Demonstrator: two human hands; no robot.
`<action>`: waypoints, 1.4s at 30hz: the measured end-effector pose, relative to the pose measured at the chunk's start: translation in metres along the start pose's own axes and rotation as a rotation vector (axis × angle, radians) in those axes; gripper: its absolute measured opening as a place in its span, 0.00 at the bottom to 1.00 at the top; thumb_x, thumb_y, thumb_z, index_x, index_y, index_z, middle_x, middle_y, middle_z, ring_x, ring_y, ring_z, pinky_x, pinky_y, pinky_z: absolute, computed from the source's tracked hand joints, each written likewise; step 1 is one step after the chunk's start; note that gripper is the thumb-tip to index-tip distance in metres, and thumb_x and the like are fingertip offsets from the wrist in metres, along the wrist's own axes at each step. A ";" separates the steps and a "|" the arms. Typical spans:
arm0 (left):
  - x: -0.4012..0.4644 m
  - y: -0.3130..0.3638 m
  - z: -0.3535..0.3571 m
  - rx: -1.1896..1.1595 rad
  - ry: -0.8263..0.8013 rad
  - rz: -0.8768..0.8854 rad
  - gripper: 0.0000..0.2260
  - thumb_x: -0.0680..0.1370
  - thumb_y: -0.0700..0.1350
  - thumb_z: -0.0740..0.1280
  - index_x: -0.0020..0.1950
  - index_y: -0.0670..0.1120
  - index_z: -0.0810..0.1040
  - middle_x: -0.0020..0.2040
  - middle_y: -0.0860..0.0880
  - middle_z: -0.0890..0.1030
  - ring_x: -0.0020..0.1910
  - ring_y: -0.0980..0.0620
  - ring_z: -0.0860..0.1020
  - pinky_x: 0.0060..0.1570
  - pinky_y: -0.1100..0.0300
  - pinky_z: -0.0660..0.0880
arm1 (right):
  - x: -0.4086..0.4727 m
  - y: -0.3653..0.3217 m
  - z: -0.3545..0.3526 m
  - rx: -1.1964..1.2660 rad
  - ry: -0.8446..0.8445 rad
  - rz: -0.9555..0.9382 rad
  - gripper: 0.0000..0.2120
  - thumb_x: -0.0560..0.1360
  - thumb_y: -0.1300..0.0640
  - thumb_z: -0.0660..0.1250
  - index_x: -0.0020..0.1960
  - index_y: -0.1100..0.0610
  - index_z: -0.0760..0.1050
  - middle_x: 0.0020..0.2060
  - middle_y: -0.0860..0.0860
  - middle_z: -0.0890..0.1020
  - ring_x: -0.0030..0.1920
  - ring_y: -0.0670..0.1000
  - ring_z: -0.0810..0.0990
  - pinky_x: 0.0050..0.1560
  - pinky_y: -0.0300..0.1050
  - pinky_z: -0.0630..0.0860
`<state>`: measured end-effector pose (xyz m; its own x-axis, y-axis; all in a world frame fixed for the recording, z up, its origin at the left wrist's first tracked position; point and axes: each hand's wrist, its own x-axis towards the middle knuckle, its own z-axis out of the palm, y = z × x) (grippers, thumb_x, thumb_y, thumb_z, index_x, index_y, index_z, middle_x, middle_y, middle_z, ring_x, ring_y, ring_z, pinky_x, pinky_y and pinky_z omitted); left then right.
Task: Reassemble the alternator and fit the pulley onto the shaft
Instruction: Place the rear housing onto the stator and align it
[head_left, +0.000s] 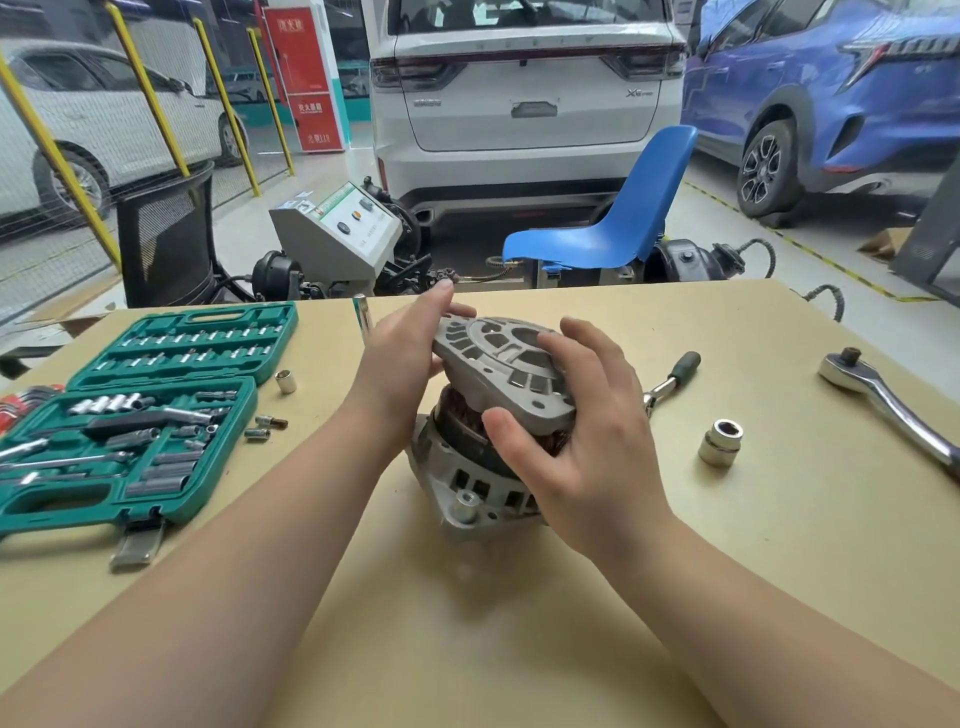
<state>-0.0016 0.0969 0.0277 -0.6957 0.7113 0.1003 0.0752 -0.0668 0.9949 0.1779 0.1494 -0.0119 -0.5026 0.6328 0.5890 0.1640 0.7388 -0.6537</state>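
End cover: a grey cast-aluminium end cover (506, 364) with vent slots is held tilted above the alternator body (467, 467), its far-left edge raised and its near-right edge low, close to the copper windings.
Left hand: the left hand (402, 358) grips the cover's left rim, fingers (441, 291) reaching over the far edge, thumb hidden beneath.
Right hand: the right hand (582, 431) holds the right rim, fingers (587, 343) spread across the top face, thumb (506, 426) pressed under the near edge.
Alternator body: it stands upright on the counter (519, 623), directly below both hands, shaft axis vertical.
Key relation: the cover sits askew over the body; I judge it must be levelled and lowered straight down along that axis.
Nearer hand: both are equally on the cover.
Room to move: right of the fingers lie a loose socket (721, 441) and a ratchet (883, 400); left, an open green socket set (140, 410). All lie well apart from the alternator.
Pulley: not seen.
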 end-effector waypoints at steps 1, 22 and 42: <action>0.001 -0.004 0.001 -0.001 -0.010 -0.028 0.21 0.77 0.65 0.66 0.46 0.49 0.88 0.47 0.45 0.89 0.49 0.47 0.86 0.56 0.49 0.78 | 0.000 -0.001 0.000 -0.011 0.005 0.014 0.36 0.72 0.30 0.64 0.74 0.49 0.73 0.76 0.47 0.69 0.76 0.53 0.66 0.76 0.49 0.65; 0.015 -0.026 -0.013 0.016 -0.029 -0.105 0.23 0.77 0.63 0.62 0.43 0.49 0.90 0.49 0.43 0.89 0.53 0.43 0.84 0.62 0.42 0.78 | 0.013 0.031 0.010 0.530 -0.031 0.260 0.23 0.81 0.36 0.59 0.66 0.47 0.83 0.66 0.41 0.81 0.71 0.47 0.76 0.73 0.55 0.74; -0.039 -0.051 -0.021 0.036 -0.107 0.095 0.47 0.70 0.77 0.69 0.84 0.64 0.57 0.63 0.68 0.82 0.63 0.66 0.81 0.59 0.66 0.78 | 0.021 0.031 0.007 0.640 -0.094 0.348 0.19 0.79 0.33 0.62 0.58 0.40 0.85 0.62 0.46 0.86 0.66 0.49 0.82 0.68 0.55 0.78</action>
<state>0.0071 0.0576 -0.0273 -0.6038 0.7739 0.1909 0.1641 -0.1137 0.9799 0.1669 0.1842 -0.0234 -0.5874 0.7620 0.2725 -0.1859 0.2007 -0.9619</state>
